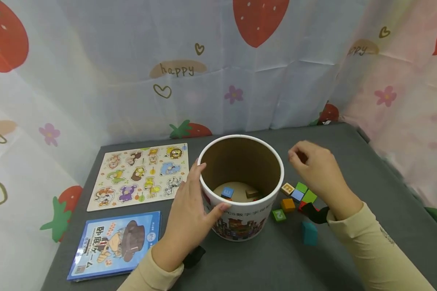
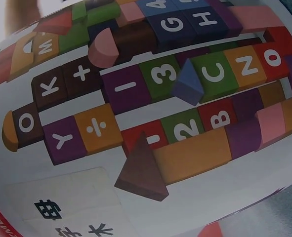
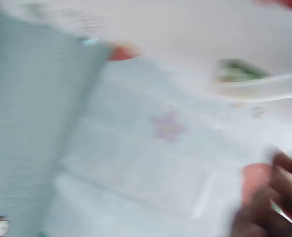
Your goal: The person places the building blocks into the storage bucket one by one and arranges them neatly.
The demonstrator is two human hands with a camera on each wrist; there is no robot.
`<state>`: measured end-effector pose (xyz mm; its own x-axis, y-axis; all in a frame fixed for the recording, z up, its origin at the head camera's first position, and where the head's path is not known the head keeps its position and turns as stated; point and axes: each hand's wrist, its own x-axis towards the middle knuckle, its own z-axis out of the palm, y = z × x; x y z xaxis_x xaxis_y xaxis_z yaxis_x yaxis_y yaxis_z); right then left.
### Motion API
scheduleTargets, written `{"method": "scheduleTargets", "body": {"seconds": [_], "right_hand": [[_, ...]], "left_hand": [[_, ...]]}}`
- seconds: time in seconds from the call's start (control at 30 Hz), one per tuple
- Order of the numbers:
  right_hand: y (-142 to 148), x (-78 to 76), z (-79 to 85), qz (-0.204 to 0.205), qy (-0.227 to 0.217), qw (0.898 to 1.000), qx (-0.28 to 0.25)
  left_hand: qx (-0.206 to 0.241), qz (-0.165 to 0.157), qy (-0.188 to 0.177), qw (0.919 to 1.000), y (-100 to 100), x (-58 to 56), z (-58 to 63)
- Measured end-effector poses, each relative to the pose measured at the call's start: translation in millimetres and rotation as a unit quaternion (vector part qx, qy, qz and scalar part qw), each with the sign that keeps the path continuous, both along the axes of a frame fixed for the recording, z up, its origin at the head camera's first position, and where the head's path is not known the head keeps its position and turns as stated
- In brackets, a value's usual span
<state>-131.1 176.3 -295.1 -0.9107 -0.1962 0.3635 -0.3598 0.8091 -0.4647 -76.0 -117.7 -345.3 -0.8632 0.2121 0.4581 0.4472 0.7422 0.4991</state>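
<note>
Resting spread wide, the fingers of our left hand [image 1: 191, 220] lie against the left side of a white printed bucket [image 1: 245, 220], the thumb at its front just by the rim. The bucket stands upright and uncovered on the grey surface [image 1: 255, 264] — inside, on its floor, we see a blue block [image 1: 227, 192] marked with a letter and a brown block [image 1: 252, 194], with bits of red beside them. Our left wrist view is filled by the bucket's wall, printed with lettered and numbered blocks.

Our right hand [image 1: 318, 169] is raised to the right of the bucket, its fingers curled in narrow; the right wrist view is blurred, so we cannot tell whether they pinch anything. Below and around that hand lie loose blocks: a pale wooden block [image 1: 287, 188], an orange block [image 1: 287, 205], a green block marked 2 [image 1: 278, 215] near the bucket, and others in green, light blue and red. A teal block [image 1: 309, 233] sits nearer us, apart from the group — and to our left lie an animal puzzle board [image 1: 140, 176] and, in front of it, a blue-covered book [image 1: 116, 244]
</note>
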Motion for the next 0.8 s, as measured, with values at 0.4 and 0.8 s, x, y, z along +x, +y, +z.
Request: {"method": "scheduleTargets", "body": {"seconds": [0.4,0.8], "right_hand": [[-5,23.8,-100.1,0.128,-0.152,0.959,0.203],[-3,20.9,-42.8,-0.015,-0.073,0.989,0.13]], "left_hand": [[0.003,-0.005,0.008,1.0,-1,-0.2,0.8],[0.001,-0.004,0.009,1.0,-1,-0.4,-1.0]]}}
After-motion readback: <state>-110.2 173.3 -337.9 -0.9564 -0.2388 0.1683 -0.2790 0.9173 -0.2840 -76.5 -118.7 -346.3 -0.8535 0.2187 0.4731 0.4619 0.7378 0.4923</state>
